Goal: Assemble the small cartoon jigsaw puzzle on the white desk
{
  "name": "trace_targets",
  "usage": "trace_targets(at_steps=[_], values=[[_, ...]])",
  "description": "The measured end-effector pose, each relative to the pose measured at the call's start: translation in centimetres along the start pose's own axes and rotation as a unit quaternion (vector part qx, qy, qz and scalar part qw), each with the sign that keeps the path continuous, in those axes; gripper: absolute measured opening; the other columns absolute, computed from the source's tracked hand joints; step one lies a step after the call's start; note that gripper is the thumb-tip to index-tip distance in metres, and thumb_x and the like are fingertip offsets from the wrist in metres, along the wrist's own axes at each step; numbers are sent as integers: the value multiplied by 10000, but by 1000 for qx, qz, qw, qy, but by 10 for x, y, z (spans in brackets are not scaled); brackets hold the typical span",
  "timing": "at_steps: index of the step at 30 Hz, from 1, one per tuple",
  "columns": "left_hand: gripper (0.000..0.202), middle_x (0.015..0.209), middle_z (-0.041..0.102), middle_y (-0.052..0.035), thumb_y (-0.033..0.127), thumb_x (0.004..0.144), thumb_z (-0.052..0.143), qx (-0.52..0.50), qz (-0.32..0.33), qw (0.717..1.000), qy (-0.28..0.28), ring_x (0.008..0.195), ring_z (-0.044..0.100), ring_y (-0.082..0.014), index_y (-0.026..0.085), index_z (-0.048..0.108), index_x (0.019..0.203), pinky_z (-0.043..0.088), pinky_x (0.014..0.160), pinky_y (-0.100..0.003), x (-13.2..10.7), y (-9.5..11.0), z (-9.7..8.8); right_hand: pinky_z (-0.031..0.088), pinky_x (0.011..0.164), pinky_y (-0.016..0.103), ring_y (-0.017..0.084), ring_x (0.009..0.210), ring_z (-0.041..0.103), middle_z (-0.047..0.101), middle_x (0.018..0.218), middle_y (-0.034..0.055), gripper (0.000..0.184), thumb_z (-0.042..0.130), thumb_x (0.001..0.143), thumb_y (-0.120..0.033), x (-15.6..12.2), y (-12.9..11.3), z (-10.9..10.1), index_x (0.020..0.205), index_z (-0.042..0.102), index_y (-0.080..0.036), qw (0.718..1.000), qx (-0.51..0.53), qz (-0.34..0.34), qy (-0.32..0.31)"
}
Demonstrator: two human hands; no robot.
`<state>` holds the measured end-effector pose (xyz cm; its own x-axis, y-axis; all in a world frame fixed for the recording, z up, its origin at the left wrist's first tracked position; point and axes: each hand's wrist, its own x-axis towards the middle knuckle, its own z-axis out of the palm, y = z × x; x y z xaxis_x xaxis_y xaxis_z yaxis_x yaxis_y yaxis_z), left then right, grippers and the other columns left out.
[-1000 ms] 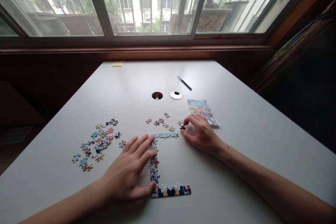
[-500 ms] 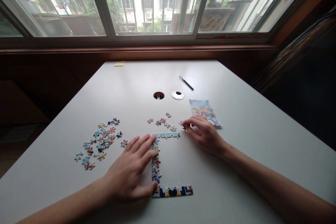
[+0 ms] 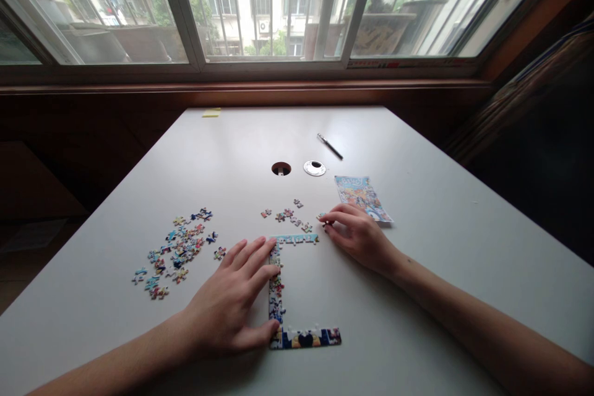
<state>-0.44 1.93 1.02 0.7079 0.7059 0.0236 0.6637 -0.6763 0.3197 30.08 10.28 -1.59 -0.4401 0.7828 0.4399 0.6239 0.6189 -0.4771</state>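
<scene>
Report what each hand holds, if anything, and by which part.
Right hand pinches a dark puzzle piece; the gripped edge is hidden. Left hand grips nothing, lying along the joined border on its left side.

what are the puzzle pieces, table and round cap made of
Puzzle pieces: probably thin cardboard, flat with colourful printed faces; gloss unclear. Table: perhaps white laminate, smooth with soft window glare. Round cap: shiny silver, either metal or coated plastic.

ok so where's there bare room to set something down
Two broad patches of table: between the yellow note and the big loose pile, and between the picture sheet and the table's right edge. Crowded: beyond the far side of the puzzle border, where loose pieces lie near the right hand, and along its left side, where the left hand rests.
</scene>
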Motion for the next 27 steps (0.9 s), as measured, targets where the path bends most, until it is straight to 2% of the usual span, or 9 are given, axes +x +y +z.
trace_targets(at_steps=[5, 14, 21, 27], values=[[610, 1625, 204, -88, 493, 790, 647, 0, 2, 1000, 2, 1482, 213, -362, 238, 476, 1317, 189, 1201, -573, -1, 0, 0, 483, 854, 410, 219, 877, 611, 654, 947, 63, 144, 596, 898, -190, 1, -2, -1, 999, 691, -230, 1000, 6, 3, 1], [609, 1624, 205, -93, 493, 788, 646, 3, 3, 1000, 5, 1486, 204, -354, 240, 470, 1313, 199, 1197, -578, 0, -1, 2, 448, 813, 367, 208, 839, 577, 616, 876, 41, 246, 516, 805, -38, 1, -4, -4, 970, 593, -204, 999, 7, 32, 19], [612, 1625, 202, -91, 492, 787, 649, 2, 4, 1000, 7, 1483, 211, -359, 238, 474, 1315, 195, 1199, -579, -1, -1, 2, 382, 938, 425, 251, 959, 556, 636, 982, 42, 410, 538, 677, -2, -1, -6, -5, 1021, 555, -224, 999, -7, 21, -36], [607, 1624, 208, -86, 496, 787, 651, -3, 5, 1000, 10, 1479, 220, -362, 239, 481, 1310, 201, 1198, -579, -1, -1, 2, 377, 943, 423, 246, 959, 561, 640, 995, 43, 387, 550, 709, -21, -1, -6, -5, 1036, 542, -228, 999, -1, 24, -43]])
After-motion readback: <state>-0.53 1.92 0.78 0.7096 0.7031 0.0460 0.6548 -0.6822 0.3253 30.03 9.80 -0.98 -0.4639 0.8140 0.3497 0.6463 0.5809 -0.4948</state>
